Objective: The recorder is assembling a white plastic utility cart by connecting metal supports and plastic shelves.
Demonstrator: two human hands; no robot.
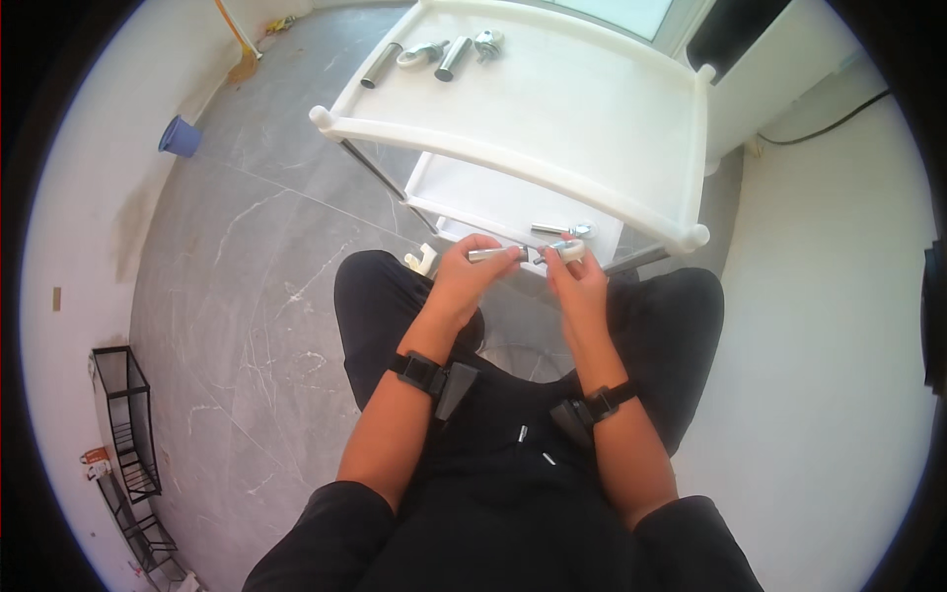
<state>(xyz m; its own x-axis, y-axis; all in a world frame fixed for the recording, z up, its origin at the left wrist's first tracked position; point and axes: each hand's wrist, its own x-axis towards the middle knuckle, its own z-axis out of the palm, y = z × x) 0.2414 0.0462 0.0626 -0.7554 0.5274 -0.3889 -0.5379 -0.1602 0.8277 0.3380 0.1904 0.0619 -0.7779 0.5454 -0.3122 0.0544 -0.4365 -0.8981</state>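
Note:
My left hand [462,284] is closed around a short metal tube [483,255], held nearly level with one end toward the right. Just across from that end, my right hand [582,286] grips a caster wheel [571,252] with a white wheel and a metal stem. The stem points left at the tube; a small gap seems to part them. Both hands are over my lap, in front of a white tiered cart [552,109]. On its top shelf lie a metal tube [381,65], a caster [422,54], another tube [453,59] and another caster [488,44].
A tube and caster [562,230] lie on the cart's lower shelf. White plastic pieces [421,259] sit on the floor by my left knee. Farther left are a blue bucket [180,136], a broom [240,49] and a black wire rack [131,424]. A white wall [829,326] bounds the right.

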